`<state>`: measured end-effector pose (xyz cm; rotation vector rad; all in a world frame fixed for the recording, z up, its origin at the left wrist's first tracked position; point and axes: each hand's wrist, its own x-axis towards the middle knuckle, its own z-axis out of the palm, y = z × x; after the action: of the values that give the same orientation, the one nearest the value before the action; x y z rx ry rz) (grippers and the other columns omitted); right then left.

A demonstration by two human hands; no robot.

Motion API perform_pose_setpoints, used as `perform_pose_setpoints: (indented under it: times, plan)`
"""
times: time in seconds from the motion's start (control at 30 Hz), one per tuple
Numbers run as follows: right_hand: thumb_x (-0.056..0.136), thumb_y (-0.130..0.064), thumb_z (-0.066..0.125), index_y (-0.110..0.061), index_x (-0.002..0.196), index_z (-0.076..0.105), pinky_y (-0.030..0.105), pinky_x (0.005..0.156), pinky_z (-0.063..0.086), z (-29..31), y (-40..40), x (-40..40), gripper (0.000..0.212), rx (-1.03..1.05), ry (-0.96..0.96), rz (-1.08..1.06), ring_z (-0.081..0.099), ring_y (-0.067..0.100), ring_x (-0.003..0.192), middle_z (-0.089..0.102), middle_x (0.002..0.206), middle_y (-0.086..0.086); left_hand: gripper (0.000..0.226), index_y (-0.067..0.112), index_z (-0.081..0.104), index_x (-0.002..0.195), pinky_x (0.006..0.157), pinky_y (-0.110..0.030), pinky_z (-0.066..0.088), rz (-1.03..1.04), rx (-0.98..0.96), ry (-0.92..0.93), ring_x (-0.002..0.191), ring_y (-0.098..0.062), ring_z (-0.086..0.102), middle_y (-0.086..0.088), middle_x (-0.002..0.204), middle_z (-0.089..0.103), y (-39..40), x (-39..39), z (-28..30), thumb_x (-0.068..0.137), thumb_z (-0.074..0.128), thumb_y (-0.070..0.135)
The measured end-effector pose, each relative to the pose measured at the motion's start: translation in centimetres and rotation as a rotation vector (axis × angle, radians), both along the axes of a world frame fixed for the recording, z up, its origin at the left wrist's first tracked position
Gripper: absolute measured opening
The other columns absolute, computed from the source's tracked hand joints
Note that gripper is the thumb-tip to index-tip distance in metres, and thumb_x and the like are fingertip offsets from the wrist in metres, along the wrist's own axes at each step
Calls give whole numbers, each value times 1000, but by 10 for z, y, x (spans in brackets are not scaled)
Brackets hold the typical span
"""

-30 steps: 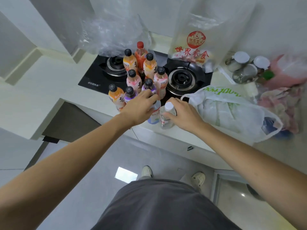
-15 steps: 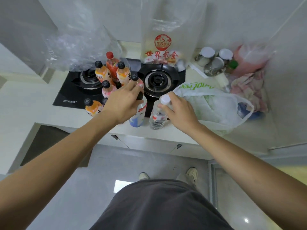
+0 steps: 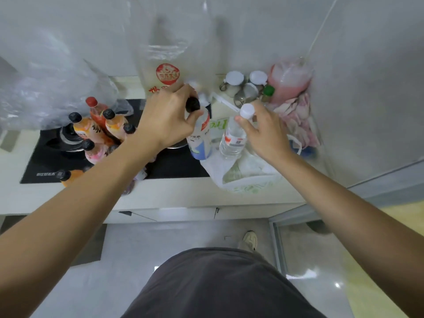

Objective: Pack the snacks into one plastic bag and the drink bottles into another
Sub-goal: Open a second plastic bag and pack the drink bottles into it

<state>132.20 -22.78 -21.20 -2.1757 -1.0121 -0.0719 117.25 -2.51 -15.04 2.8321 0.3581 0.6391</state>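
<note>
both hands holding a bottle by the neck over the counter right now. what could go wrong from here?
1. The left hand and right hand each pinch near the cap only, so the white-label bottle or the clear water bottle could swing or slip.
2. The left forearm crosses right above the orange drink bottles on the stove; it may topple them.
3. The white bag lies slumped below; its mouth may not take a bottle one-handed.

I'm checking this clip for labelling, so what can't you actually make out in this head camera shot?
- Bottles on the stove: several hidden behind the left forearm, so no full count.
- White bag: contents veiled by plastic and the two lifted bottles.
- Labels on the black-capped bottle and water bottle: too blurred to read.
- Printed bag: lower text hidden by the left hand.
</note>
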Motion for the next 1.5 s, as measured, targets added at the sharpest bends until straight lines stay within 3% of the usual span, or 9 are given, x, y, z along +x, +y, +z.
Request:
perform_pose_setpoints:
  times: [0.1,0.2,0.4,0.63,0.8,0.97,1.07,1.33,1.5]
  plan:
    - [100,-43,60,-8,109,56,36,65,36,-12,-20,22,37,-36,-7,-12,59,27,82,58,89,-3,27,14,66,105,66,-35,45,-19,-20,-4,86,-28,63,-4,102,66,-18,30,-5,89,69,35]
    - [101,-42,61,-5,109,56,36,63,31,-24,-35,41,38,-76,-28,-32,54,26,77,54,85,-2,27,14,65,104,68,-44,53,-31,-54,-2,84,-27,63,-4,99,65,-34,54,-13,89,68,35]
    - [100,-43,62,-6,107,58,32,64,23,-47,-52,69,38,-136,-8,-109,47,20,80,57,88,3,29,13,64,107,71,-46,54,2,-48,85,87,-34,64,-7,104,65,-61,100,-33,89,68,36]
    - [100,-40,64,-6,109,58,32,68,26,-65,-57,89,36,-153,39,-108,49,22,84,57,89,1,31,13,62,113,73,-43,54,43,-89,218,93,-35,64,-7,110,62,-83,136,-63,92,67,35]
    - [99,-39,64,-3,114,55,43,71,47,-79,-58,95,41,-172,73,-42,63,38,100,66,108,14,32,11,62,114,72,-45,52,54,-122,313,94,-37,63,-9,111,61,-94,147,-83,92,67,34]
    - [100,-38,63,-1,111,56,34,63,29,-81,-56,98,40,-211,9,-1,64,38,93,67,105,15,29,9,63,112,69,-44,49,40,-170,376,92,-37,62,-10,108,59,-94,142,-104,91,68,29]
    - [101,-42,61,-2,110,54,34,63,26,-82,-55,99,41,-233,-13,43,64,37,90,68,102,13,29,8,63,112,66,-40,44,20,-201,386,92,-37,61,-10,108,58,-94,139,-111,91,68,27]
    - [100,-42,62,-3,109,52,36,60,32,-84,-54,94,41,-229,5,131,63,37,85,66,99,12,21,11,66,105,65,-45,51,-19,-187,348,85,-35,61,-6,102,59,-86,124,-113,86,71,19]
    - [99,-43,64,-4,109,51,40,59,41,-87,-51,87,42,-216,4,161,63,34,83,65,98,11,24,13,65,106,66,-41,50,-52,-205,355,87,-32,62,-3,103,60,-82,110,-120,86,73,25]
